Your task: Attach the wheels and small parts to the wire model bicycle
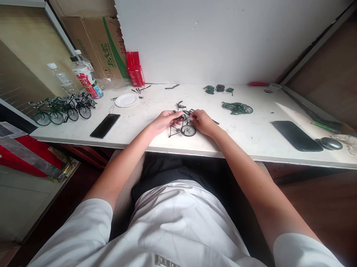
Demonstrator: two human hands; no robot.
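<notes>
A small black model bicycle (188,130) with one spoked wheel showing stands between my hands, near the front edge of the white table (142,137). My left hand (166,120) is closed on its frame from the left, thumb and fingers pinched together. From the right my right hand (202,121) pinches at the upper part of the model above the wheel; the small piece between its fingertips is too hidden to name. Small black parts (180,105) lie just beyond my hands.
Finished model bicycles (72,113) stand at the left, near bottles (88,80), a black phone (105,125) and a white plate (126,100). Green frames (237,108) and small green parts (209,89) lie back right. A dark flat case (297,135) rests at the right.
</notes>
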